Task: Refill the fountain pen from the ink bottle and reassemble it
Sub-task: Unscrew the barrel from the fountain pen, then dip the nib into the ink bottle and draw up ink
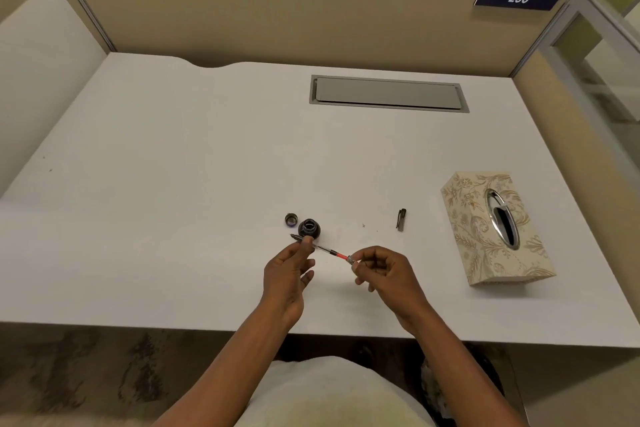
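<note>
Both hands hold the pen's inner section beside the open ink bottle (309,228).
Left hand (288,272) fingers pinch its nib end; right hand (384,269) fingers pinch the converter (334,253) knob.

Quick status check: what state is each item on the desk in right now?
Ink bottle: open, upright.
Bottle cap: off, beside bottle.
Pen section with converter: held between both hands.
Pen cap: lying apart.
Left hand: pinching nib end.
Right hand: pinching converter knob.

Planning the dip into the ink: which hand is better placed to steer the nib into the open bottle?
Probably the left hand: it pinches the pen near its nib, beside the ink bottle. The right hand holds the far end.
</note>
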The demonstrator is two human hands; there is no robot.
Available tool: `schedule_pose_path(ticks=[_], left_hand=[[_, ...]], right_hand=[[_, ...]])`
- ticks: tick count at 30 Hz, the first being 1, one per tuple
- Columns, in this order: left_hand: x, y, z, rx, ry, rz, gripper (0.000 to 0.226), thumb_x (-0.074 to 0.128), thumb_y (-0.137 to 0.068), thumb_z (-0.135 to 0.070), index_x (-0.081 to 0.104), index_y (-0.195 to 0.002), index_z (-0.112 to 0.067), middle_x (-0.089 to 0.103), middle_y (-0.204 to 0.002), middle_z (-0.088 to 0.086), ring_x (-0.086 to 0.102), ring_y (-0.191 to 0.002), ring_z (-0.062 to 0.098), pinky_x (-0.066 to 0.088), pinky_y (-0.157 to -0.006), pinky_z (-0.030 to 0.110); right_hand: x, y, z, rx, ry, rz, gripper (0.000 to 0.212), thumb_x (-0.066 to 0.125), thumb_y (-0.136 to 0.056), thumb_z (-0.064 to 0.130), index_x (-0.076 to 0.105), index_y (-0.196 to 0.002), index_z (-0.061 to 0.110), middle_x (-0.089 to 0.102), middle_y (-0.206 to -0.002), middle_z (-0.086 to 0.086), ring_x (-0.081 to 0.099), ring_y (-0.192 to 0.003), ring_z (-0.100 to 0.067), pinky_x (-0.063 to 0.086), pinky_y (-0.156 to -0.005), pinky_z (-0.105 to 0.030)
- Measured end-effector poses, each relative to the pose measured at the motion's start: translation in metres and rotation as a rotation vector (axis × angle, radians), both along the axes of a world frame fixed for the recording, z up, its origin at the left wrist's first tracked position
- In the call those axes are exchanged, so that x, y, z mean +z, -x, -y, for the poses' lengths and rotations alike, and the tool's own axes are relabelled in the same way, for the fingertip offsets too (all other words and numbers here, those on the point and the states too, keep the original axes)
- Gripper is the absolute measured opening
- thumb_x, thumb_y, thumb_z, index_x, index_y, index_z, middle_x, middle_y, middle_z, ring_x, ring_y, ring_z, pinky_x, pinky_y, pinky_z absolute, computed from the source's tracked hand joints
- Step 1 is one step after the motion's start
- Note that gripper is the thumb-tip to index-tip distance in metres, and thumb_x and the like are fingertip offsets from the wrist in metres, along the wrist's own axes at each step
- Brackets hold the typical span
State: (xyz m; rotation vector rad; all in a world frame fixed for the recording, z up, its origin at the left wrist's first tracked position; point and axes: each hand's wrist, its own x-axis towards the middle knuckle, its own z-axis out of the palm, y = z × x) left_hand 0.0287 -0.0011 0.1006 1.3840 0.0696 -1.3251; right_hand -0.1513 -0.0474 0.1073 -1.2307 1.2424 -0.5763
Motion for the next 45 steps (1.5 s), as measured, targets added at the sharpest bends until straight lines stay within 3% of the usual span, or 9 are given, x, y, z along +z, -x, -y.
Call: schedule_pose_path(ticks=[6,10,13,17,22,31,35,40,45], left_hand=[[-0.004,-0.002,0.000,0.042,-0.007,-0.006,0.019,0.076,-0.088,-0.026,0.074,-0.103,-0.014,0.072,-0.103,0.003,0.063,-0.093,0.019,0.052,-0.078,0.029],[-0.006,0.000,-0.001,0.017,-0.009,-0.017,0.027,0.075,-0.088,-0.025,0.073,-0.112,-0.011,0.071,-0.104,0.003,0.063,-0.094,0.020,0.052,-0.078,0.029],[-0.007,0.003,-0.002,-0.003,-0.002,-0.010,0.022,0.074,-0.090,-0.024,0.073,-0.108,-0.011,0.070,-0.102,0.003,0.063,-0.093,0.020,0.052,-0.078,0.030],[-0.007,0.005,-0.002,-0.018,-0.008,-0.006,0.015,0.073,-0.090,-0.023,0.073,-0.102,-0.013,0.070,-0.101,0.004,0.062,-0.092,0.020,0.051,-0.079,0.031],[-0.007,0.006,-0.006,-0.007,-0.007,0.014,0.012,0.073,-0.091,-0.024,0.074,-0.097,-0.014,0.069,-0.098,0.003,0.061,-0.089,0.020,0.050,-0.077,0.031],[-0.007,0.003,-0.007,-0.001,-0.011,0.017,0.011,0.073,-0.091,-0.021,0.075,-0.100,-0.014,0.070,-0.099,0.002,0.061,-0.088,0.019,0.050,-0.074,0.029],[-0.007,0.003,-0.005,-0.004,-0.013,0.011,0.010,0.072,-0.092,-0.020,0.075,-0.099,-0.014,0.070,-0.099,0.002,0.061,-0.088,0.019,0.049,-0.075,0.030],[-0.008,0.004,-0.003,-0.005,-0.032,0.005,0.013,0.073,-0.091,-0.022,0.075,-0.100,-0.013,0.071,-0.100,0.003,0.062,-0.090,0.020,0.050,-0.078,0.031],[-0.009,0.006,0.000,-0.024,-0.041,0.002,0.013,0.073,-0.091,-0.022,0.074,-0.101,-0.013,0.071,-0.101,0.004,0.062,-0.091,0.021,0.050,-0.078,0.031]], right_hand=[[-0.016,0.020,0.030,-0.245,-0.009,-0.047,0.011,0.077,-0.086,0.007,0.079,-0.095,0.012,0.079,-0.086,-0.005,0.069,-0.074,-0.008,0.051,-0.064,-0.018],[-0.042,0.022,0.050,-0.329,0.125,-0.304,0.006,0.083,-0.083,0.018,0.078,-0.087,0.019,0.076,-0.081,0.006,0.071,-0.078,-0.009,0.056,-0.075,-0.025],[-0.059,0.020,0.061,-0.336,0.212,-0.464,0.008,0.083,-0.082,0.019,0.077,-0.087,0.018,0.073,-0.075,0.003,0.070,-0.075,-0.015,0.059,-0.082,-0.032],[-0.073,0.017,0.069,-0.329,0.232,-0.582,0.015,0.081,-0.083,0.023,0.078,-0.097,0.016,0.079,-0.092,-0.003,0.072,-0.091,-0.023,0.052,-0.081,-0.026],[-0.078,0.009,0.071,-0.337,0.234,-0.635,0.012,0.079,-0.084,0.025,0.078,-0.094,0.019,0.078,-0.096,-0.003,0.071,-0.095,-0.026,0.044,-0.074,-0.026],[-0.080,0.013,0.069,-0.398,0.233,-0.528,0.020,0.080,-0.084,0.034,0.077,-0.094,0.016,0.074,-0.079,0.003,0.070,-0.082,-0.019,0.054,-0.081,-0.031],[-0.081,0.023,0.059,-0.461,0.240,-0.457,0.014,0.081,-0.083,0.024,0.076,-0.093,0.016,0.070,-0.073,0.008,0.069,-0.074,-0.015,0.058,-0.082,-0.037],[-0.088,0.025,0.045,-0.328,0.295,-0.558,0.024,0.086,-0.078,0.029,0.073,-0.095,0.018,0.069,-0.081,0.005,0.066,-0.071,-0.015,0.055,-0.073,-0.032],[-0.089,0.019,0.047,-0.301,0.333,-0.617,0.028,0.086,-0.076,0.035,0.073,-0.096,0.021,0.068,-0.085,0.005,0.065,-0.078,-0.019,0.054,-0.075,-0.034]])
